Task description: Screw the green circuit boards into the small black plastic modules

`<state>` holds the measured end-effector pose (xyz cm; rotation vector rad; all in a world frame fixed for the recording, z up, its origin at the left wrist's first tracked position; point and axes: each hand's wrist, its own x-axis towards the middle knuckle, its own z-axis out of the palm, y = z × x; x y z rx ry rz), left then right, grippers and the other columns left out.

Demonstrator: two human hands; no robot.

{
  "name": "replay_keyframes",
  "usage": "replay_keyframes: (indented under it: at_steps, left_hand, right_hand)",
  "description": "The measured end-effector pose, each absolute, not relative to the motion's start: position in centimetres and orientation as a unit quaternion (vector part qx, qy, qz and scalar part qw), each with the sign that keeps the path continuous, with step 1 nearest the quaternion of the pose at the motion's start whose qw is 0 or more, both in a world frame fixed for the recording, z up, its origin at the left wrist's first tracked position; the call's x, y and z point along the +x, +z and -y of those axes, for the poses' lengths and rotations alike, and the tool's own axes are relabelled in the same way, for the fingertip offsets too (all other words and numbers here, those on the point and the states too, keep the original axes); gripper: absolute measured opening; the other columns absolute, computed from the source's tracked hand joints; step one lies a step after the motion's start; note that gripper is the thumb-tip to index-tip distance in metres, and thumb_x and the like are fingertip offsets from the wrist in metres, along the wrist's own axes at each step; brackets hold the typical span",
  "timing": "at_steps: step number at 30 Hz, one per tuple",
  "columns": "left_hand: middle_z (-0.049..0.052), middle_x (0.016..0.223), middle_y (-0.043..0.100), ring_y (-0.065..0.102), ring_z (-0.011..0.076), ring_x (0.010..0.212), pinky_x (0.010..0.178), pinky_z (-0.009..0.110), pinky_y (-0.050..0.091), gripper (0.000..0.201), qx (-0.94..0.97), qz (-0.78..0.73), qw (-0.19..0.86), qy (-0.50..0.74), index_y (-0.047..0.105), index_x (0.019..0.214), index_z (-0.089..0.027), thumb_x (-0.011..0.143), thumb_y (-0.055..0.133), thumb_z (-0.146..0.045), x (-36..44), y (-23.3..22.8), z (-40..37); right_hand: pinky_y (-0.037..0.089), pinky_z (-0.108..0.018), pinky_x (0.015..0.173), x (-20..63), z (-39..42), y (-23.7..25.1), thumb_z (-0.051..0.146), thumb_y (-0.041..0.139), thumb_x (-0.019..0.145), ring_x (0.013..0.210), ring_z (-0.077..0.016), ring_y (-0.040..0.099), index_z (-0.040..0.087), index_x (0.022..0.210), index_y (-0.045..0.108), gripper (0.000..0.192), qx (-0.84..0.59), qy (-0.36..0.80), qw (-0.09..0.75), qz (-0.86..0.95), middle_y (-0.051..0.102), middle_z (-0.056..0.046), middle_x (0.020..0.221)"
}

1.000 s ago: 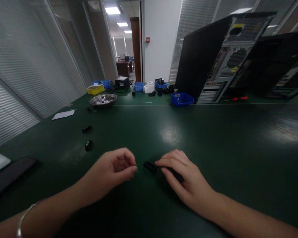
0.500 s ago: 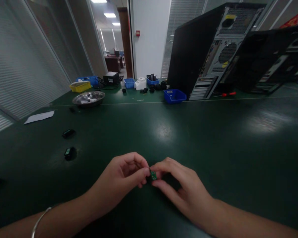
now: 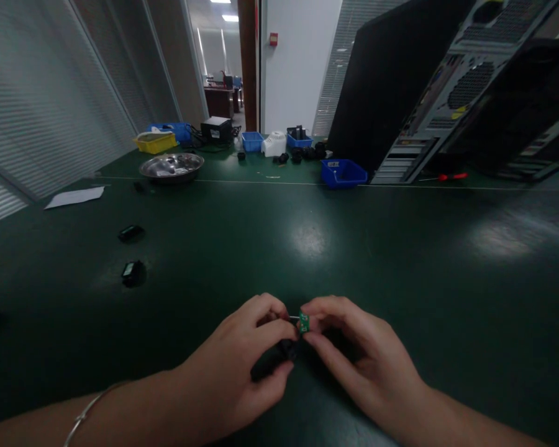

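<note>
My right hand pinches a small green circuit board between thumb and fingers, above the dark green tabletop. Close beside it, my left hand curls around a small black part, partly covered by the fingers and too dark to name exactly. A thin pale piece, perhaps a wire or pin, spans the narrow gap from the left fingertips to the board. Over on the left of the table lie two small black parts with pale greenish faces, a nearer one and a farther one.
A metal bowl, a yellow tray and a white paper are at the far left. Toward the back right are a blue bin, a large computer tower and a red-handled screwdriver.
The black part now shows in my left hand; it was not visible before. The board has turned its face more toward the camera. Background items sit higher as the view tilts down.
</note>
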<state>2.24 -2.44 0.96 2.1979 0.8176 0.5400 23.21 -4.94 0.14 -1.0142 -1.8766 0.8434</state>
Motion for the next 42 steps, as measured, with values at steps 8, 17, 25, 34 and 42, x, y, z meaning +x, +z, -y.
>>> replay_keyframes:
  at_steps: [8, 17, 25, 34, 42]
  left_hand:
    - [0.003, 0.107, 0.054, 0.056, 0.0195, 0.096, 0.086, 0.033, 0.048, 0.048, 0.818, -0.355, 0.376, 0.254, 0.045, 0.116, -0.023, 0.074, 0.059, -0.004, 2.3, 0.2, 3.5]
    - [0.001, 0.109, 0.051, 0.053, 0.0185, 0.098, 0.088, 0.035, 0.048, 0.057, 0.810, -0.343, 0.388, 0.275, 0.040, 0.120, -0.026, 0.072, 0.059, -0.001, 2.3, 0.0, 4.0]
    - [0.002, 0.111, 0.048, 0.051, 0.0180, 0.097, 0.086, 0.034, 0.048, 0.057, 0.816, -0.326, 0.382, 0.285, 0.040, 0.118, -0.024, 0.070, 0.057, 0.002, 2.5, 0.0, 3.8]
    - [0.003, 0.111, 0.046, 0.049, 0.0189, 0.100, 0.089, 0.036, 0.047, 0.050, 0.825, -0.314, 0.383, 0.274, 0.039, 0.112, -0.023, 0.073, 0.056, 0.002, 2.5, -0.2, 3.6]
    - [0.002, 0.111, 0.047, 0.050, 0.0179, 0.101, 0.090, 0.034, 0.046, 0.048, 0.822, -0.314, 0.392, 0.269, 0.040, 0.110, -0.024, 0.073, 0.057, 0.003, 2.3, -0.1, 3.8]
  right_hand:
    - [0.052, -0.033, 0.083, 23.0, 5.1, 0.8, 0.005, 0.057, 0.087, 0.098, -0.0190, 0.058, 0.024, 0.113, 0.054, 0.033, -0.361, 0.332, 0.357, 0.795, 0.059, -0.005, 0.107]
    - [0.046, -0.039, 0.094, 22.5, 5.5, 0.9, 0.000, 0.054, 0.081, 0.109, -0.0222, 0.051, 0.023, 0.107, 0.049, 0.035, -0.395, 0.330, 0.294, 0.806, 0.051, -0.006, 0.115]
    - [0.038, -0.049, 0.103, 22.5, 5.7, 1.0, 0.002, 0.054, 0.081, 0.110, -0.0246, 0.051, 0.023, 0.103, 0.048, 0.031, -0.408, 0.316, 0.277, 0.811, 0.051, -0.007, 0.115]
    - [0.047, -0.040, 0.093, 22.3, 6.0, 0.6, 0.002, 0.052, 0.083, 0.106, -0.0218, 0.053, 0.023, 0.105, 0.048, 0.031, -0.410, 0.360, 0.310, 0.779, 0.052, -0.006, 0.113]
    - [0.047, -0.039, 0.091, 22.2, 5.7, 0.8, 0.002, 0.053, 0.082, 0.104, -0.0212, 0.055, 0.023, 0.101, 0.049, 0.029, -0.409, 0.399, 0.316, 0.757, 0.053, -0.006, 0.110]
